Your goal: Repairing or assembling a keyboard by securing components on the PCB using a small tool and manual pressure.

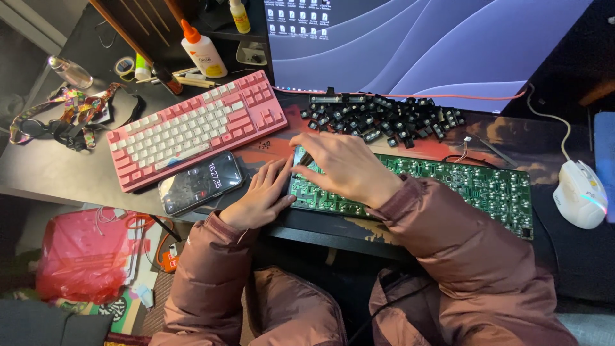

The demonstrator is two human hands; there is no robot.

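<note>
Right hand (346, 168) curled over left end of green circuit board (448, 186), fingers pinching a small dark tool or part (306, 158) at the board's top-left corner; exactly what is pinched too hidden to tell. Left hand (261, 195) flat, fingers together, pressing against the board's left edge, bracing it, gripping nothing. Board lying flat on the bench (57, 170) in front of the monitor (416, 45), long side left to right. Pile of loose black key switches (384, 118) just behind the board, near the monitor base. Pink keyboard (192, 128) angled to the left, phone (200, 182) just below it, screen lit. White mouse (580, 192) far right, well apart. Glue bottle (202, 51) and lanyards (64, 115) at back left.

Best handling, as a judgement: keep left hand steady as a stop, work the pinched piece straight up or down, avoid flexing the board, keep sleeves off the switch pile.
</note>
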